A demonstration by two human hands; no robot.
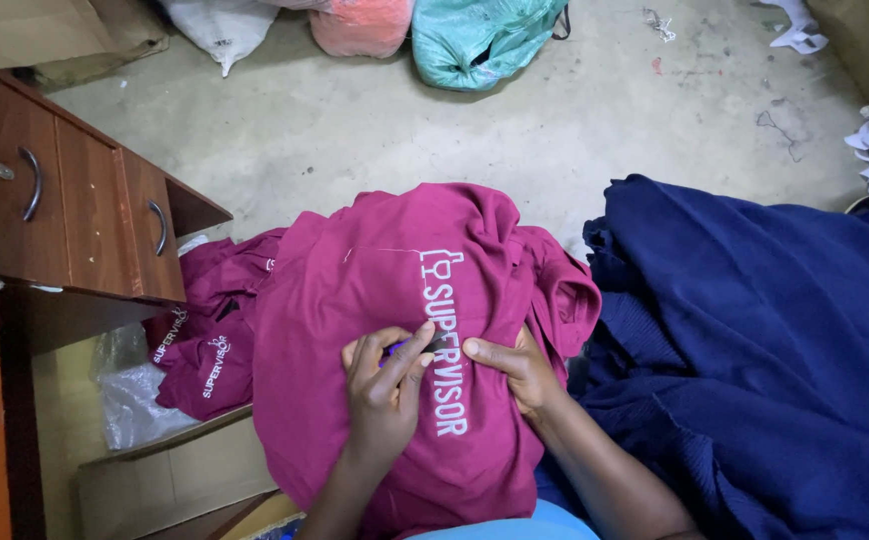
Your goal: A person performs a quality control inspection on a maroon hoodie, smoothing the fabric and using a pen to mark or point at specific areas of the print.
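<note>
Where creased, maroon garment (pixel 375 290), white-lettered.

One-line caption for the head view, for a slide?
Both hands, left hand and right hand, pinch white lettering on a maroon garment beside navy fabric.

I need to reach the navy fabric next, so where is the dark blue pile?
In the head view the dark blue pile lies at the right, touching the maroon garment under both hands, below the bare concrete floor.
</note>
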